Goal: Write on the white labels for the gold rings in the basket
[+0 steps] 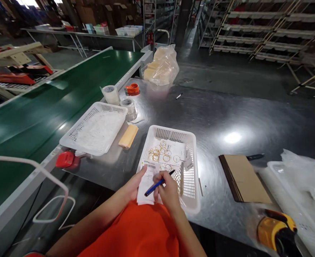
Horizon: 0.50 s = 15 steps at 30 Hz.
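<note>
My left hand (136, 184) is closed on the left edge of a stack of white printed slips (146, 184), whose top one bears a barcode. In my right hand (169, 189) is a blue pen (157, 186), slanting across the slips; its black end points up to the right. Both hands are over the near end of a white perforated basket (195, 164). Inside the basket lie several gold-coloured rings (155, 153) in small clear bags, along with printed labels (179, 150). The fingertips under the slips are hidden.
Left of the basket are a yellowish paper bundle (128, 136), a second white basket (93, 151) with clear bags, tape rolls (111, 94) and an orange tape dispenser (132, 89). A green conveyor (66, 89) runs alongside. Cardboard (247, 178) and a yellow-black scanner-like device (275, 230) lie right.
</note>
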### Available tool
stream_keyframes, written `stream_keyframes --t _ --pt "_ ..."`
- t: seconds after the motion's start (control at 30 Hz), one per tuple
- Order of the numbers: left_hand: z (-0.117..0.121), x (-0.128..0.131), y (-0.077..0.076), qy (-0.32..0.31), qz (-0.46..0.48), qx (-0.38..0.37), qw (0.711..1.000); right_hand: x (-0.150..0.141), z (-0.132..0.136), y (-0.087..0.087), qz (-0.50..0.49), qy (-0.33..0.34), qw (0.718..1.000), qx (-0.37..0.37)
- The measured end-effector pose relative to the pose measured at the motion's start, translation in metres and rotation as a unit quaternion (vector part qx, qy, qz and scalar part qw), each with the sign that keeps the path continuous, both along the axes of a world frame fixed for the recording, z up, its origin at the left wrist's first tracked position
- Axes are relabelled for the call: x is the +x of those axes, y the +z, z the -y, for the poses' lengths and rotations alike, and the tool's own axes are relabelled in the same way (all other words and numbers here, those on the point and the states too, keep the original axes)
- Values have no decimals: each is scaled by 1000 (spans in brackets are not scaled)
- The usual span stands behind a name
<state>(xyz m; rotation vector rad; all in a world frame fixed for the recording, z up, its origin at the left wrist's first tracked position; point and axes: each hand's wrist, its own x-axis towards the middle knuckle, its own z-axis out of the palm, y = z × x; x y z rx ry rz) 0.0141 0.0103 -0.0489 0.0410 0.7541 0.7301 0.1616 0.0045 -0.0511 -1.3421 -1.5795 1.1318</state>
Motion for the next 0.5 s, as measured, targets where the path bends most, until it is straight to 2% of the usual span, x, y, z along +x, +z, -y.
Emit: stream_keyframes --t 0.1,0.17,0.27,0.33,0.4,0.43,0.5 --pt "2 1 1 2 27 -31 999 0 0 3 3 35 999 9" --pt "3 4 1 25 -6 -63 998 -5 4 3 69 31 997 22" --pt "4 6 1 62 -61 -76 993 -15 11 3 208 -25 975 73" --pt "4 6 -1 78 -66 -66 993 -17 13 4 249 -80 957 123" --pt "5 3 -3 75 -43 -57 995 -12 10 9 210 -116 960 148" --pt "5 1 -4 62 -26 -55 996 -8 8 12 153 -130 970 139" --pt "5 -2 -3 26 0 -56 998 1 4 18 -15 -113 991 68"
